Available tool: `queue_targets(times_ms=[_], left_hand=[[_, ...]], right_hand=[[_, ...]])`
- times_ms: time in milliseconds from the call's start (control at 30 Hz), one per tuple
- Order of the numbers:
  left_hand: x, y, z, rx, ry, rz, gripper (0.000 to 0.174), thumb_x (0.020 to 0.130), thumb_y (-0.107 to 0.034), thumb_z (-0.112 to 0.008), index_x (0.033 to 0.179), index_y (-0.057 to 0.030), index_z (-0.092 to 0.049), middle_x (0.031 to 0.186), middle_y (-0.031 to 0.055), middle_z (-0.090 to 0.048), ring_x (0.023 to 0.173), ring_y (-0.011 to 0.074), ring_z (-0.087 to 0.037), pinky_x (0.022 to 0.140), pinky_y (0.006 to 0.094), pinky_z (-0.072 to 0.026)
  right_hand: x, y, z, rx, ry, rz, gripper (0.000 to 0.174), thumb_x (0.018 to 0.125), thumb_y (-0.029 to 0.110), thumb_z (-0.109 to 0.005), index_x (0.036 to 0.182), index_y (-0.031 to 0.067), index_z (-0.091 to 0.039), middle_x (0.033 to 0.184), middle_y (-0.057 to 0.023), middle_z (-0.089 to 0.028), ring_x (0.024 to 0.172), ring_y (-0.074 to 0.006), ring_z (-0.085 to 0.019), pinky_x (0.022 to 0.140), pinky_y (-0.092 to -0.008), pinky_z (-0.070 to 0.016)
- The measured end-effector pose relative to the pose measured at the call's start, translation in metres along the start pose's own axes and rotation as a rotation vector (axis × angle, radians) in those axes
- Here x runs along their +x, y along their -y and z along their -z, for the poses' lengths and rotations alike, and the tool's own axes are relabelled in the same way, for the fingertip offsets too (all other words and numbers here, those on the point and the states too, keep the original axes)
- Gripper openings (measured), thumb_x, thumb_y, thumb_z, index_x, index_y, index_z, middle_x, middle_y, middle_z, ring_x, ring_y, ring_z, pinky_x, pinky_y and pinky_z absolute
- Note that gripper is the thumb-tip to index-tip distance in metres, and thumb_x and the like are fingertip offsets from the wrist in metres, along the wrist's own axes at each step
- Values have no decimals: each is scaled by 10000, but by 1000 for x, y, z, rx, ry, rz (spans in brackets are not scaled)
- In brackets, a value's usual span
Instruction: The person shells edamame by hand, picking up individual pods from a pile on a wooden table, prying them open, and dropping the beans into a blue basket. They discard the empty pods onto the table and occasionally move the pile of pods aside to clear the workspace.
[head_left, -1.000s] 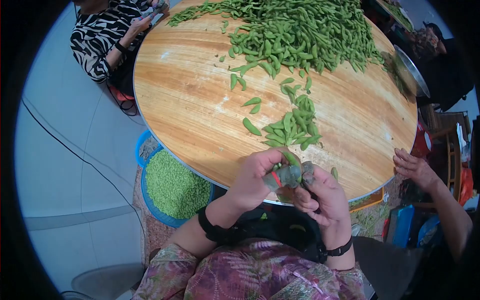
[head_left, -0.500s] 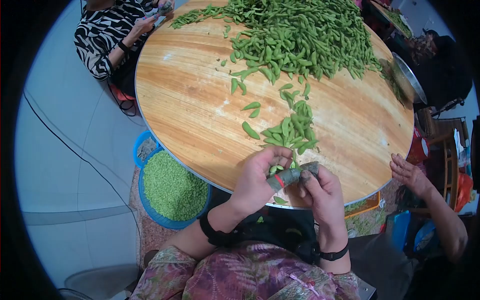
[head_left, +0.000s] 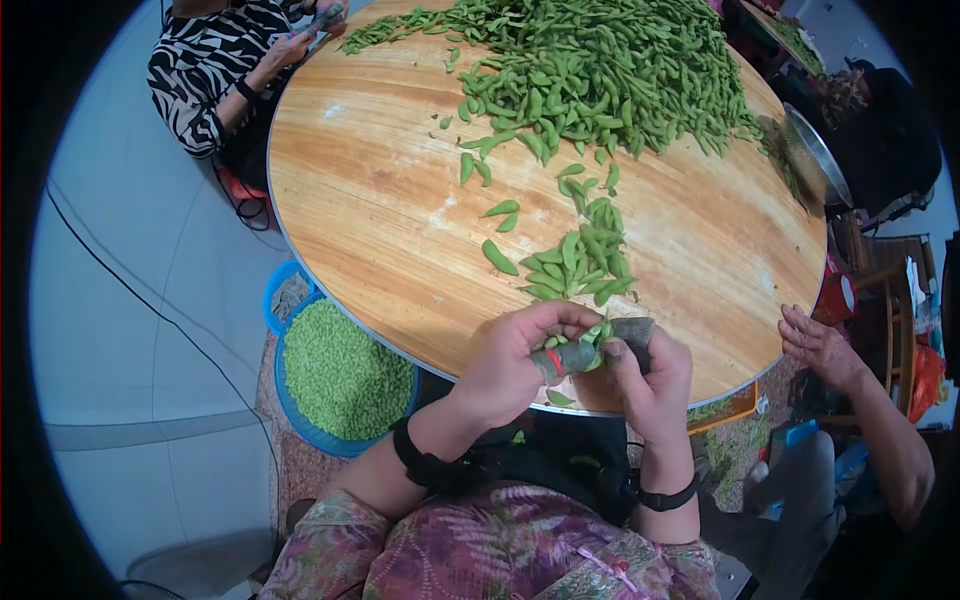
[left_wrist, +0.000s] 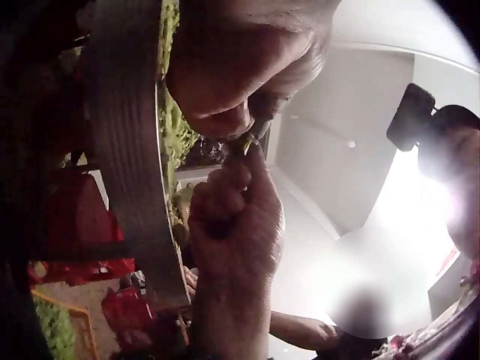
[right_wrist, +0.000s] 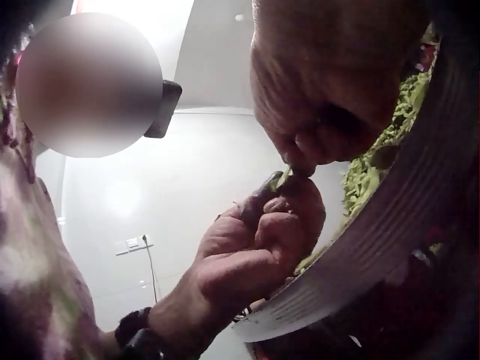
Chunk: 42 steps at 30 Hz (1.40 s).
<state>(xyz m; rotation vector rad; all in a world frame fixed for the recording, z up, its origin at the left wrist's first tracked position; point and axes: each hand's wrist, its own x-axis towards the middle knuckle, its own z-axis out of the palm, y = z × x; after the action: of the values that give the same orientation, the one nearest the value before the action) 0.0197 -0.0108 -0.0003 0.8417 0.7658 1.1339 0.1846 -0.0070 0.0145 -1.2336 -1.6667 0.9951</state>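
Note:
Close over the near table edge, both hands meet at a split edamame pod (head_left: pixel 597 345). My left hand (head_left: pixel 505 365) pinches it between curled fingers and a thumb in a grey-green cover with a red band. Pale green beans (head_left: pixel 552 342) show within those fingers. My right hand (head_left: pixel 660 385) grips the pod's other end with its thumb and a finger in a dark ribbed cover. In the right wrist view a green sliver of the pod (right_wrist: pixel 283 178) sticks out between the fingertips. A small pile of pods (head_left: pixel 575 262) lies just beyond the hands, and one loose pod (head_left: pixel 559 398) by the edge.
A big heap of pods (head_left: pixel 600 75) covers the far side of the round wooden table (head_left: pixel 370 200). A blue basket of shelled beans (head_left: pixel 345 375) stands below left. A metal bowl (head_left: pixel 818 155) sits at the right rim. Another person's hand (head_left: pixel 820 345) is near the right edge.
The pod between my hands has been split, and beans now show in the left fingers. The right hand has shifted slightly, with its covered finger raised.

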Motion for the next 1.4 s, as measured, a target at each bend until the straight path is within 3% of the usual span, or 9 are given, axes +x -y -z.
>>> queue_targets(times_ms=[367, 567, 700, 800, 867, 1033, 1133, 1233, 1400], left_hand=[[2, 1, -4, -207, -55, 150, 178, 827, 0, -534, 1004, -23, -524, 869, 30, -559, 659, 53, -498, 518, 157, -350], [7, 2, 0, -489, -14, 200, 147, 805, 47, -482, 909, -25, -556, 808, 23, -551, 639, 67, -480, 521, 161, -360], [8, 8, -4, -461, -145, 136, 107, 826, 14, -486, 908, -12, -548, 832, 40, -552, 599, 68, -473, 482, 158, -319], [7, 5, -5, -442, -125, 132, 103, 823, 11, -488, 902, -7, -552, 824, 38, -550, 596, 66, -467, 481, 163, -318], [6, 3, -3, -423, -112, 145, 104, 822, 10, -491, 905, -4, -553, 818, 36, -548, 594, 65, -464, 483, 164, -319], [4, -2, -11, -16, -123, -11, 160, 823, 14, -484, 965, 4, -556, 799, 24, -544, 620, 62, -485, 532, 164, -360], [1, 0, 6, 603, -81, -164, 207, 816, 22, -468, 1007, -1, -543, 813, 20, -542, 633, 60, -492, 555, 169, -378], [-2, -13, 25, 54, -186, -88, 222, 805, 34, -454, 1004, -8, -541, 823, 22, -544, 621, 49, -474, 521, 155, -353], [-5, -24, 41, -128, -243, -66, 193, 799, 44, -458, 959, -12, -549, 832, 25, -549, 597, 30, -445, 447, 134, -276]], right_hand=[[-3, 3, -4, 101, -13, -118, 79, 814, 54, -601, 847, -18, -596, 639, -31, -583, 577, -49, -494, 525, -223, -410], [-3, 11, -19, -254, -190, 199, 71, 764, 37, -638, 808, 5, -592, 592, -139, -539, 503, -242, -550, 466, -292, -417], [-7, 2, -22, -368, -188, 262, 83, 771, 44, -638, 821, -4, -592, 589, -125, -535, 482, -192, -531, 465, -292, -413], [-4, 5, -21, -105, -229, 131, 83, 803, 64, -619, 833, -6, -586, 582, -62, -537, 477, -107, -488, 450, -253, -382], [-5, 8, -14, 450, -128, -295, 88, 837, 85, -592, 855, -1, -584, 609, 7, -534, 509, -37, -447, 455, -199, -344], [-7, 7, -8, 495, -131, -305, 93, 845, 92, -583, 871, 2, -587, 654, 26, -552, 539, -34, -467, 488, -179, -355], [-9, 8, -2, 244, -176, -168, 106, 827, 85, -598, 848, -19, -588, 658, -3, -575, 580, -57, -509, 520, -211, -403], [-3, 30, 27, 50, 600, 50, 122, 762, 83, -633, 841, -6, -605, 659, -120, -596, 587, -206, -595, 553, -278, -453], [12, 22, -17, -580, 69, 82, 207, 754, 176, -648, 848, 16, -558, 634, -170, -577, 566, -323, -589, 508, -389, -459]])
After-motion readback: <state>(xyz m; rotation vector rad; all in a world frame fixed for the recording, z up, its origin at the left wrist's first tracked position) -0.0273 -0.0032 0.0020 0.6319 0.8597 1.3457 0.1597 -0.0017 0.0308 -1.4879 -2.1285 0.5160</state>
